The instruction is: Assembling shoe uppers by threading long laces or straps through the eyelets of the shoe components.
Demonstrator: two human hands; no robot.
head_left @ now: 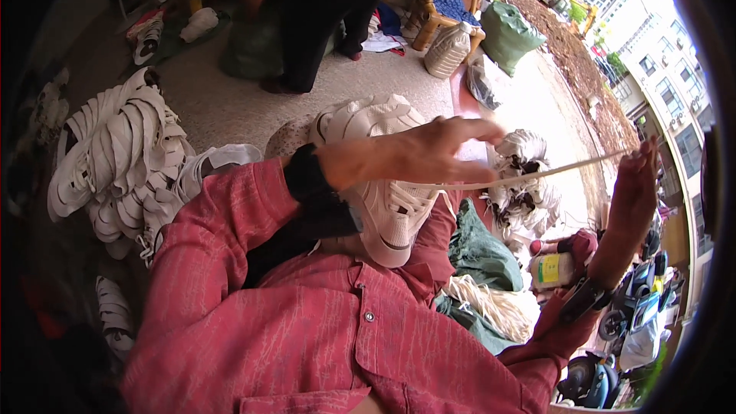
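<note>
On my lap lies a white sneaker (pixel 389 230), its toe toward me and its middle partly hidden by my left hand and wrist. More white shoe upper (pixel 372 117) shows beyond my wrist; I cannot tell whether it is the same shoe. A pale shoelace (pixel 548 172) runs taut from the sneaker's lacing out to the right. My right hand (pixel 638 172), raised at the far right, grips the lace's end between its fingers. Over the shoe, my left hand (pixel 433 147) has thumb and fingers apart, slightly blurred, with the lace passing close by its fingers.
Stacked white shoe uppers (pixel 119 149) stand at the left. A bundle of white shoes (pixel 525 176) sits at the right, near a green sack (pixel 487 249) and a heap of cream laces (pixel 498 307). Farther off, a person (pixel 322 23) stands beside a bamboo chair (pixel 452 0) and a plastic jug (pixel 448 50).
</note>
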